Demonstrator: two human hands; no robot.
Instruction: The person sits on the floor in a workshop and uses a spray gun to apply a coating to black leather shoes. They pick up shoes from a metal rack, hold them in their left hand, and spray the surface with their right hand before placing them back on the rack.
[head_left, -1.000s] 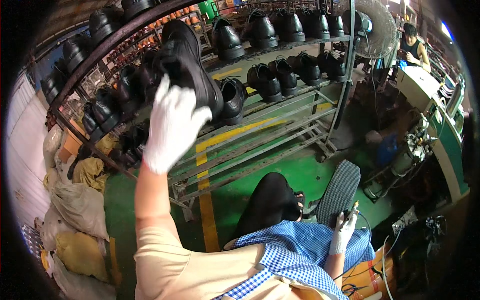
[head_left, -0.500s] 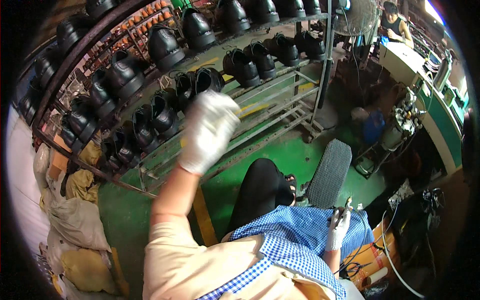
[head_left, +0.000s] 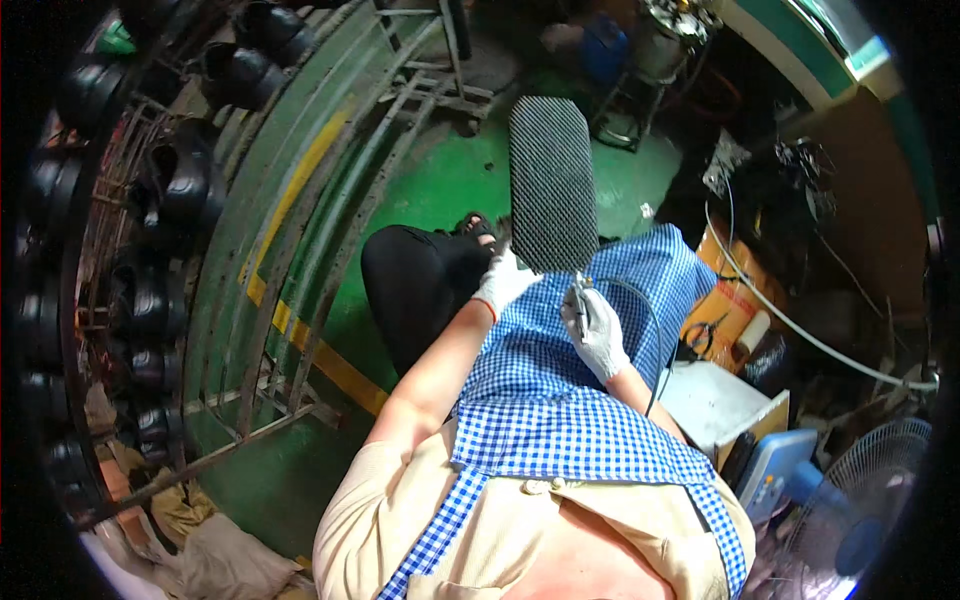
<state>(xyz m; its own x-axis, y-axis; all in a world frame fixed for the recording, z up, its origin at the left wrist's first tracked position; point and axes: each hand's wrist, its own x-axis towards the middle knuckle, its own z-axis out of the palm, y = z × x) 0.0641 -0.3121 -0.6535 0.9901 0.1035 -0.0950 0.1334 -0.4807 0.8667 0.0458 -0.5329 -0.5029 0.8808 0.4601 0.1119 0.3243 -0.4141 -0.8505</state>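
My left hand [head_left: 507, 283], in a white glove, is at the lower left corner of a dark board with a rough mesh-like surface [head_left: 553, 180]. Its fingertips are partly hidden by the board's edge, so whether they grip it does not show. In a white glove too, my right hand [head_left: 597, 332] is closed round a slim pen-like tool [head_left: 581, 292] just below the board. A thin hose [head_left: 643, 300] runs from the tool over my blue checked apron [head_left: 560, 430].
Black shoes [head_left: 182, 180] fill the metal rack [head_left: 300, 200] on my left. Cloth sacks [head_left: 235, 560] lie at its foot. To the right are a small pale table [head_left: 715, 400], a blue fan [head_left: 860, 490], an orange carton [head_left: 735, 300] and a loose white hose [head_left: 800, 335].
My left hand has come down from in front of the shoe rack to the board. The right hand, with the tool, has moved in closer to the board. My view has turned right and downward.
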